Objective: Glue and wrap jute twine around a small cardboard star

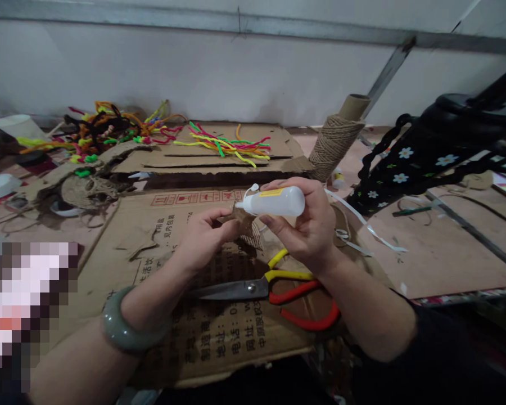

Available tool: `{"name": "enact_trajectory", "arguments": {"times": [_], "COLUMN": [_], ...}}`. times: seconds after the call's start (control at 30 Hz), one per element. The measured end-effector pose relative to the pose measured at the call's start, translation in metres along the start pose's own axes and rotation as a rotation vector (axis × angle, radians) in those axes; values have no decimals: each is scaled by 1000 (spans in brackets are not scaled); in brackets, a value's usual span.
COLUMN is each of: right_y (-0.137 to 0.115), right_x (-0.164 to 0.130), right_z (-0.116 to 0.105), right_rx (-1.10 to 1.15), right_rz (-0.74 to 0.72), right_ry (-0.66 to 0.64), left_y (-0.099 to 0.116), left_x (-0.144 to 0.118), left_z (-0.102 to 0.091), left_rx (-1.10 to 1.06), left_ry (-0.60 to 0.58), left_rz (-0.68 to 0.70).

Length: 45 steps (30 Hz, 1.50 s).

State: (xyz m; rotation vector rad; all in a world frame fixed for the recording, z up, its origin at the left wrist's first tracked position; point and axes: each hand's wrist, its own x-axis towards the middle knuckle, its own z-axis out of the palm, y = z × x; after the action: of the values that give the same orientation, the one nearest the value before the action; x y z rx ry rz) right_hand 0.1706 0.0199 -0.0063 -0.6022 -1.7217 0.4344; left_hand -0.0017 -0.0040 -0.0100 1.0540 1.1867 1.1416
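Closest to you is that chunky green bangle (129,332) on your left wrist, and just past it your left hand (204,236) is pinched shut around a small brown piece (245,224), looks like cardboard or jute, hard to say which. Your right hand (307,228) is wrapped around a white glue bottle (274,201) with a yellow label, lying sideways, nozzle pointing left and pretty much touching the top of that brown piece. Both hands hover above a flattened cardboard box (172,236) with red and black print on the table. Right under your hands sit two pairs of scissors: one with yellow handles (253,286), blades pointing left, and just beside it one with red handles (307,309), the two overlapping at the handles. Further back there's a spool of jute twine (335,146) on a cardboard cone, tilted a bit, a loose bunch of bright pipe cleaners (227,143) on more cardboard, and a bigger tangle of pipe cleaners (105,126) off to the left. A black bag with white flowers (409,157) sits at the right.
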Motion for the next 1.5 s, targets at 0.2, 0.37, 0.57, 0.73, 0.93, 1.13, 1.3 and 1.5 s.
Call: {"name": "enact_trajectory", "arguments": {"times": [0.2, 0.37, 0.57, 0.73, 0.93, 1.13, 1.3, 1.5], "right_y": [1, 2, 2, 3, 2, 4, 4, 0], "right_x": [1, 1, 1, 1, 1, 3, 2, -2], "right_z": [0, 0, 0, 0, -1, -1, -1, 0], "right_rx": [13, 12, -19, -33, -17, -33, -31, -82], "right_rz": [7, 3, 4, -15, 1, -5, -4, 18], "right_ry": [30, 32, 19, 18, 41, 53, 36, -38], "left_y": [2, 4, 6, 5, 5, 6, 8, 2], "left_x": [-1, 0, -1, 1, 2, 1, 0, 3], "left_z": [3, 2, 3, 3, 1, 4, 3, -2], "left_rx": [-29, 44, 128, 59, 62, 50, 75, 111], "left_ry": [-27, -7, 59, 78, 52, 81, 77, 72], "left_rz": [-24, -36, -21, -21, 0, 22, 57, 84]}}
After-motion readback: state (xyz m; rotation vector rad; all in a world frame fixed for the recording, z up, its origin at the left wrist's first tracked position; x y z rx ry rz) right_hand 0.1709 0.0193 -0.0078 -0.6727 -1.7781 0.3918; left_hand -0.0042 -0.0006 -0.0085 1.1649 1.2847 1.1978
